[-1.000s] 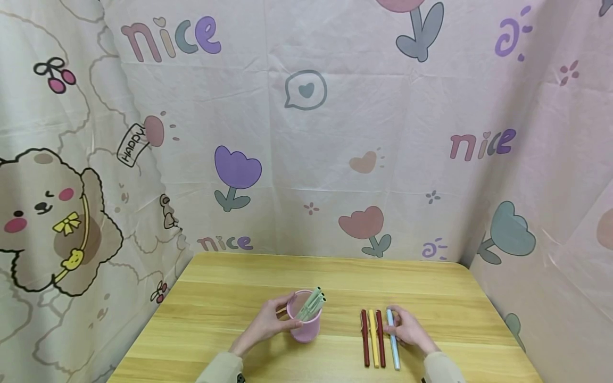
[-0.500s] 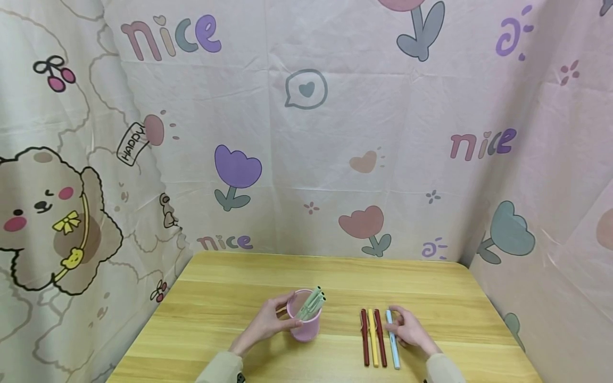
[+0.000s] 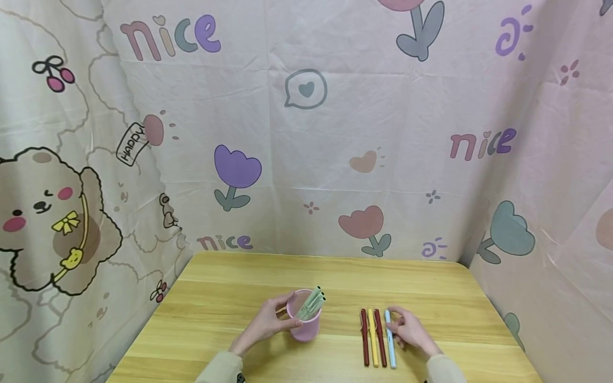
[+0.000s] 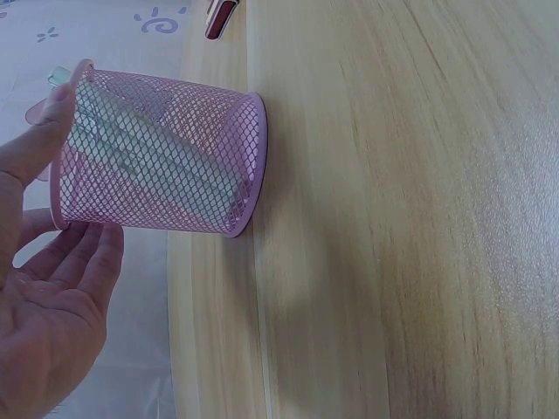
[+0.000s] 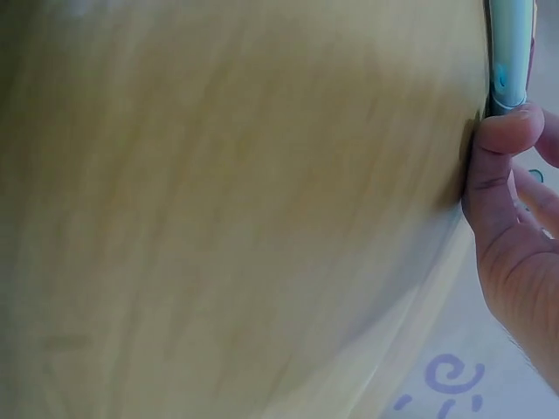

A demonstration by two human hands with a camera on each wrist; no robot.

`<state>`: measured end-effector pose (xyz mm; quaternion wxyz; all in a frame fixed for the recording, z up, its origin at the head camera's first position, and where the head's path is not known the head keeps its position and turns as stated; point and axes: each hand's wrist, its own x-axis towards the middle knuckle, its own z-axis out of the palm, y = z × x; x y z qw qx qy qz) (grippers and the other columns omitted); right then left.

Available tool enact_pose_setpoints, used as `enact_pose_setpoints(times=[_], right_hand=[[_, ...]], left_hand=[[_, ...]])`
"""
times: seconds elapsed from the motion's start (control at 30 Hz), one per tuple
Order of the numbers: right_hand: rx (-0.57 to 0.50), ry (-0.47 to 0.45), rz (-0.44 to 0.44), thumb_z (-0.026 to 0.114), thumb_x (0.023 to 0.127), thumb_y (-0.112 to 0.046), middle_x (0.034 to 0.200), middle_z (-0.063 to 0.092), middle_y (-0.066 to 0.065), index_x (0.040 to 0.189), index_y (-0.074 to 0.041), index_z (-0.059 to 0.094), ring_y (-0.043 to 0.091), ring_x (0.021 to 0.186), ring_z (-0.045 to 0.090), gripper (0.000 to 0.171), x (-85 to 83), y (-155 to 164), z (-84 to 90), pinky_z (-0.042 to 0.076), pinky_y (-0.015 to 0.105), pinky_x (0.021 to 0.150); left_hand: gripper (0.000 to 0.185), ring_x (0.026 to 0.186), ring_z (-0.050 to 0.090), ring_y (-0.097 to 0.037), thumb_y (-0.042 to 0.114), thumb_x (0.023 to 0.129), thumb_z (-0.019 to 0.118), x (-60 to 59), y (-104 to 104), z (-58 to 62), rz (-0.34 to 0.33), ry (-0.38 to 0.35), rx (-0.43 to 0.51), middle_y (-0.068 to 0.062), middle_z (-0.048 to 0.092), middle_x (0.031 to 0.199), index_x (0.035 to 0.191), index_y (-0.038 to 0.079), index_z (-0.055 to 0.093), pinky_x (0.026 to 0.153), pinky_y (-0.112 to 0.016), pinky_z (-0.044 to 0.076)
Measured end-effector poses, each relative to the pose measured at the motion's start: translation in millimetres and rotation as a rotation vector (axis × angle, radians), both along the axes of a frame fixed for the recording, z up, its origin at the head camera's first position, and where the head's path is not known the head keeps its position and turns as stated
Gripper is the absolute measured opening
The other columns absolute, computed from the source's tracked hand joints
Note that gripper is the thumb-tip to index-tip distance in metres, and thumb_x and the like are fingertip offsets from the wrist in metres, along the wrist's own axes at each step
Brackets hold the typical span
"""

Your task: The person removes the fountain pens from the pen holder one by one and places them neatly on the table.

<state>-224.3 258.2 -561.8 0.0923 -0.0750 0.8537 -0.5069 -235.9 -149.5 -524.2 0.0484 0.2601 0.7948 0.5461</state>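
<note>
My left hand (image 3: 268,322) grips a pink mesh pen holder (image 3: 306,331), thumb at the near rim and fingers round its far side. Several pale green pens (image 3: 311,306) lean to the right inside the pen holder. In the left wrist view the mesh pen holder (image 4: 166,153) stands on the table, and the pens show through its wall. My right hand (image 3: 409,327) holds a light blue pen (image 3: 391,348) near its upper end, the thumb across it. The right wrist view shows the thumb (image 5: 511,131) against the light blue pen (image 5: 512,52).
Left of the light blue pen lie a dark red pen (image 3: 380,340), a yellow pen (image 3: 373,343) and another dark red pen (image 3: 365,340), side by side on the wooden table (image 3: 230,282). A printed curtain (image 3: 306,149) hangs behind the table and along its sides.
My right hand has shifted the light blue pen slightly left, closer to the dark red pen beside it. My left hand and the pen holder stay put.
</note>
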Motion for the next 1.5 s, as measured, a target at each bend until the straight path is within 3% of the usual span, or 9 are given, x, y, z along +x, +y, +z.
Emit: enact_pose_setpoints(times=[1.5], right_hand=[[0.045, 0.011, -0.036, 0.064, 0.093, -0.003, 0.074, 0.058, 0.008, 0.142, 0.015, 0.040, 0.013, 0.051, 0.052, 0.057, -3.3, -8.7, 0.2, 0.051, 0.022, 0.040]], left_hand=[[0.083, 0.133, 0.048, -0.057, 0.014, 0.083, 0.082, 0.9, -0.7, 0.3, -0.002, -0.011, 0.011, -0.040, 0.043, 0.146, 0.146, -0.016, 0.036, 0.110, -0.054, 0.049]])
